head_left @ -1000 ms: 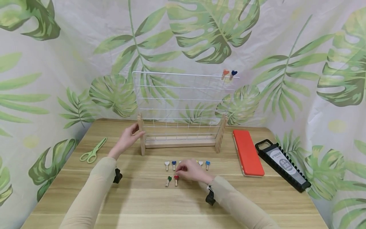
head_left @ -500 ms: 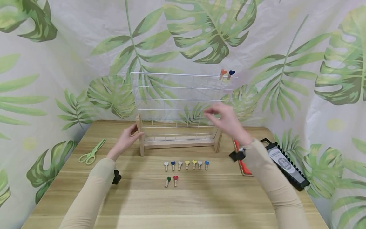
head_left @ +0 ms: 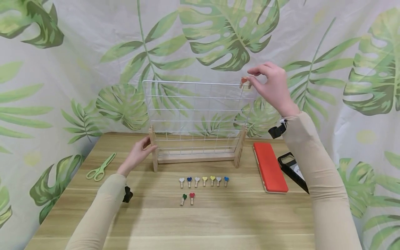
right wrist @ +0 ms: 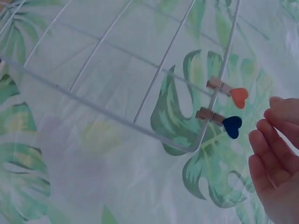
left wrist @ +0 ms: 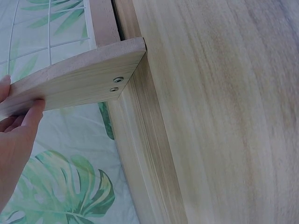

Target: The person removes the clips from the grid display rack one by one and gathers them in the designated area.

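Observation:
My left hand (head_left: 137, 155) grips the left wooden upright (head_left: 153, 147) of a white wire grid rack (head_left: 200, 110), thumb in front; the left wrist view shows the fingers on that board (left wrist: 79, 86). At the grid's top right corner, my right hand (head_left: 273, 83) is raised with bent fingers and holds nothing. Two wooden clothespins are clipped there, one with an orange heart (right wrist: 239, 97), one with a navy heart (right wrist: 232, 127). In the right wrist view the fingers (right wrist: 268, 156) stand just apart from both. The head view hides the navy heart behind the hand.
In front of the rack lies a row of several heart clothespins (head_left: 204, 181) in white, navy, yellow and blue. Nearer are a green one (head_left: 183, 199) and a red one (head_left: 192, 198). Green scissors (head_left: 101, 168) lie left; a red case (head_left: 270, 167) and a black holder (head_left: 293, 170) lie right.
My right hand has risen from the clothespins on the table, passing the rack's right side, to the grid's top right corner. The left hand has stayed on the upright.

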`<state>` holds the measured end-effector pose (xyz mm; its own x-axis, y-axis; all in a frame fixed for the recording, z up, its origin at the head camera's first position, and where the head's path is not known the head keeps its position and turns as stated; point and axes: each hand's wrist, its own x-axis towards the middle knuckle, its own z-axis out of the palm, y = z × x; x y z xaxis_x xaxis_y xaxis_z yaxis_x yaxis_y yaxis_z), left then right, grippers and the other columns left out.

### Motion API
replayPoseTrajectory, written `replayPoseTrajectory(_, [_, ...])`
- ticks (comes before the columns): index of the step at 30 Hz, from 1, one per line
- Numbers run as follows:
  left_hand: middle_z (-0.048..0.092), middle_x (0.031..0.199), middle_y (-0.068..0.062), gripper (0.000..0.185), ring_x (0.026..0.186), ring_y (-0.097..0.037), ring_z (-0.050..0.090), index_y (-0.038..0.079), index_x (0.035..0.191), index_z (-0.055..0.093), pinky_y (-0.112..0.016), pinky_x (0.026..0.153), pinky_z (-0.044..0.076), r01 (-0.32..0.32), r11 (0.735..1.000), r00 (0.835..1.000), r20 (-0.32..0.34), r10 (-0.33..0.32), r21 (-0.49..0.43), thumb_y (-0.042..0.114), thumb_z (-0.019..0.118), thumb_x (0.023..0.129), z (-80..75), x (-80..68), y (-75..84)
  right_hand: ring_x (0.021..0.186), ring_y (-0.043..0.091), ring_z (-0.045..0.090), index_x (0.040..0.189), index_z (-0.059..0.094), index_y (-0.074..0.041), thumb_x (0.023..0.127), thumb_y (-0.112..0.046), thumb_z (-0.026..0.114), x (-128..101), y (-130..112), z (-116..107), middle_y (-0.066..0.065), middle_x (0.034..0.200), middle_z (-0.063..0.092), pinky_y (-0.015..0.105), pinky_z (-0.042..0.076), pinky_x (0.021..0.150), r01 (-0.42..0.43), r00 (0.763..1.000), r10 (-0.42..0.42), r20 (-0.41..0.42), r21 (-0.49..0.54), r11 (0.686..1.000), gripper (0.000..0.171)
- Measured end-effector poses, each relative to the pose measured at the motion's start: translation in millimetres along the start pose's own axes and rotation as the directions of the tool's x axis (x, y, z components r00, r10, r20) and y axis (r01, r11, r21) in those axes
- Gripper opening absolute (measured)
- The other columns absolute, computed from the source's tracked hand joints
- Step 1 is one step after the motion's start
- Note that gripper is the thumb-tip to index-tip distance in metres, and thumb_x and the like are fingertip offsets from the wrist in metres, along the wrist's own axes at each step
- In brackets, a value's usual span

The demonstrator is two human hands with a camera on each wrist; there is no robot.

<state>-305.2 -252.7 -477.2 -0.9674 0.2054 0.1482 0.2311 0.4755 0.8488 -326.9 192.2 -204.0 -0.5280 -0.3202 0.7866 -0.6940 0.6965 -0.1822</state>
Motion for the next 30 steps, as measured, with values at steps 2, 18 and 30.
replayPoseTrajectory(2, [0.035,0.152,-0.035,0.066,0.144,-0.049,0.033,-0.009,0.152,0.027,-0.06,0.117,0.033,0.001,1.0,1.0,0.002,-0.001,0.002,0.021,0.057,0.102,-0.1,-0.5,0.6,0.095,0.03,0.065,0.105,0.075,0.001,0.091,-0.009,0.071,3.3,3.9,0.8,0.018,0.099,0.073,0.041,0.052,0.086,-0.018,0.999,0.019,0.05,-0.016,1.0,0.017])
replayPoseTrajectory(18, [0.036,0.152,-0.035,0.066,0.144,-0.048,0.034,-0.009,0.152,0.027,-0.06,0.116,0.035,0.0,1.0,1.0,-0.001,0.0,-0.008,0.02,0.057,0.102,-0.7,0.0,0.7,0.089,0.021,0.067,0.095,0.078,-0.003,0.09,-0.012,0.073,10.8,11.4,10.8,0.012,0.097,0.076,0.014,0.04,0.071,-0.042,0.987,0.043,0.157,-0.011,0.999,0.011])
replayPoseTrajectory(30, [0.039,0.15,-0.035,0.064,0.143,-0.048,0.036,-0.009,0.151,0.029,-0.058,0.115,0.037,-0.005,1.0,1.0,-0.009,0.005,-0.01,0.019,0.058,0.101,-0.8,0.1,0.8,0.085,0.022,0.07,0.091,0.079,-0.002,0.087,-0.01,0.076,10.0,8.1,6.9,0.012,0.092,0.077,0.007,0.04,0.07,-0.017,0.995,0.016,0.097,0.009,1.0,0.009])
